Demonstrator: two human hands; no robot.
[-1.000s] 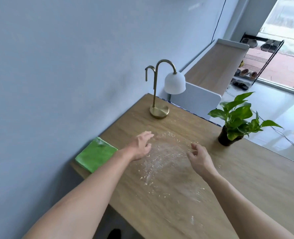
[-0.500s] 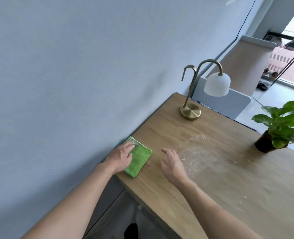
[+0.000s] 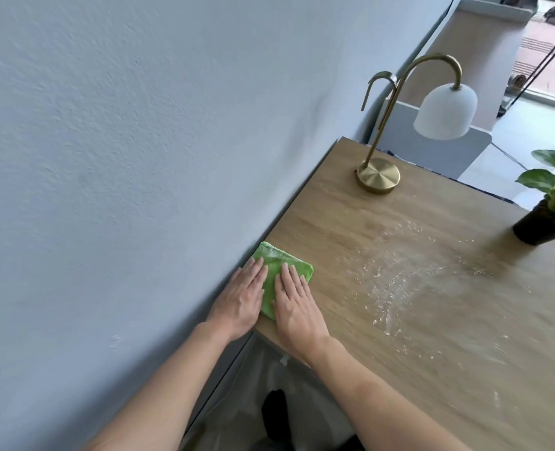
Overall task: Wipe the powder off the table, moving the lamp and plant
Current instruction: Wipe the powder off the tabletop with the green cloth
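A folded green cloth lies at the near left corner of the wooden table, against the wall. My left hand and my right hand both rest flat on it, fingers straight and side by side. White powder is smeared in an arc across the middle of the table, to the right of my hands. A brass lamp with a white shade stands at the far edge. A potted green plant in a dark pot sits at the right edge of view.
A grey-blue wall runs along the table's left side. Behind the lamp stands a grey chair back. The table's near edge drops to the floor below my arms, where a dark shape shows.
My left hand went from the powder to the green cloth, and my right hand followed and now lies on the cloth beside it. The view has swung left toward the wall.
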